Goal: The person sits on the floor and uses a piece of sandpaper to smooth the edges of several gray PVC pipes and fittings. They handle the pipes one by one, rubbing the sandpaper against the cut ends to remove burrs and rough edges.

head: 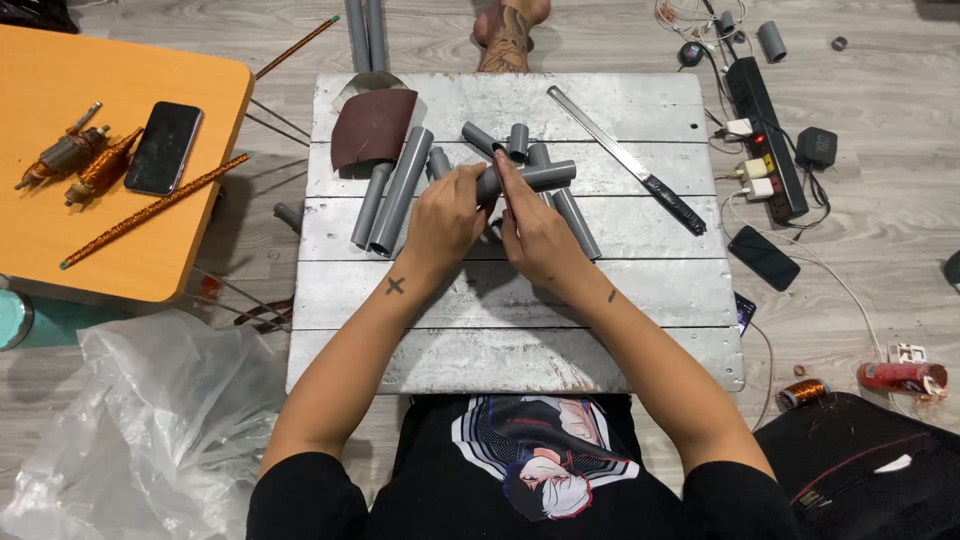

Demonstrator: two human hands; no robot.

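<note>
Near the tabletop's (520, 350) middle, my left hand (445, 222) and right hand (535, 235) both grip one grey pipe piece (530, 178), seemingly mid-fit. Loose pipe lengths (400, 190) toward the far-left edge wait unjoined; most work looks left.

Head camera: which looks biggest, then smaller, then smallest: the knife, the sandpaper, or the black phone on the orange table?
1. Knife, longest.
2. Sandpaper and black phone: look too alike to rank.

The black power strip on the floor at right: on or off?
On: the black power strip shows a small red light lit near its plugged-in white adapters.
</note>
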